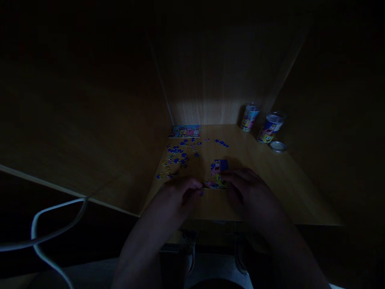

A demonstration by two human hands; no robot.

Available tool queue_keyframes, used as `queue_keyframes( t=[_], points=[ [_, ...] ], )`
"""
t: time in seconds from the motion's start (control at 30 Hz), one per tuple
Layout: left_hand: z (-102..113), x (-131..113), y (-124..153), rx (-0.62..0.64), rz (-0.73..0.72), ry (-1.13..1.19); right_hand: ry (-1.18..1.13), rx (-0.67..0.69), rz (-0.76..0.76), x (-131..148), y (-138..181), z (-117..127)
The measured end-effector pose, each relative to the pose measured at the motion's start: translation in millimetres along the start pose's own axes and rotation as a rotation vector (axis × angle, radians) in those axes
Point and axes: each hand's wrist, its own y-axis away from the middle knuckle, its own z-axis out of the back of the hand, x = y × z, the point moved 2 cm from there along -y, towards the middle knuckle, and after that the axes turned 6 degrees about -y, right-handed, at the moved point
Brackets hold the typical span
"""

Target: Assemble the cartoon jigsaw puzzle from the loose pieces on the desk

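In the dim head view, a partly joined jigsaw puzzle lies on the wooden desk, showing cartoon figures on blue. My left hand is at its lower left corner, thumb and fingers pinched on a small puzzle piece. Over the right side of the joined part rests my right hand, fingers stretched towards the yellow area; its thumb is in shadow. Loose puzzle pieces, many of them blue, are scattered beyond my left hand.
A finished-looking picture strip lies against the back panel. Two printed cans stand at the back right, beside a round lid. A short row of joined blue pieces lies mid-desk. A white cable hangs at left.
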Motion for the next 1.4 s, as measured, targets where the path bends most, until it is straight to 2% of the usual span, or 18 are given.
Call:
queue_keyframes(
  t=[0.13, 0.3, 0.5, 0.77, 0.9, 1.03, 1.1, 1.2, 1.27, 1.4],
  points=[
    [3.2, -12.3, 11.0, 0.06, 0.017, -0.07, 0.009, -0.006, 0.002, -0.5, 0.7, -1.1],
    [7.3, -10.4, 16.1, 0.076, 0.067, -0.122, 0.015, -0.008, -0.009, 2.7, 0.0, 0.2],
    [9.7, 2.9, 6.5, 0.0, 0.131, -0.149, 0.008, -0.014, -0.001, 4.5, -0.9, 1.9],
    [-2.1, 21.7, -6.5, -0.138, 0.085, -0.227, 0.009, -0.005, 0.003, 1.6, 0.0, -0.2],
    [-12.2, 15.2, -13.0, -0.209, 0.118, -0.378, 0.008, 0.01, -0.01, 2.2, 0.5, -0.6],
    [-20.2, -7.9, -12.1, -0.242, 0.153, -0.561, 0.004, 0.012, -0.015, 1.1, 1.4, -1.7],
    [-24.0, -24.6, -6.9, -0.182, 0.132, -0.557, 0.003, 0.017, -0.013, 0.3, 1.3, -2.5],
    [-31.2, -52.5, 4.9, 0.0, 0.005, -0.447, -0.005, 0.032, -0.003, -0.6, 1.1, -2.7],
    [-34.6, -69.5, 13.0, 0.065, -0.096, -0.394, -0.017, 0.044, -0.001, -1.6, 1.3, -2.2],
    [-40.5, -86.0, 22.9, 0.187, -0.213, -0.39, -0.037, 0.042, -0.018, -3.2, 2.0, -1.8]
  ],
)
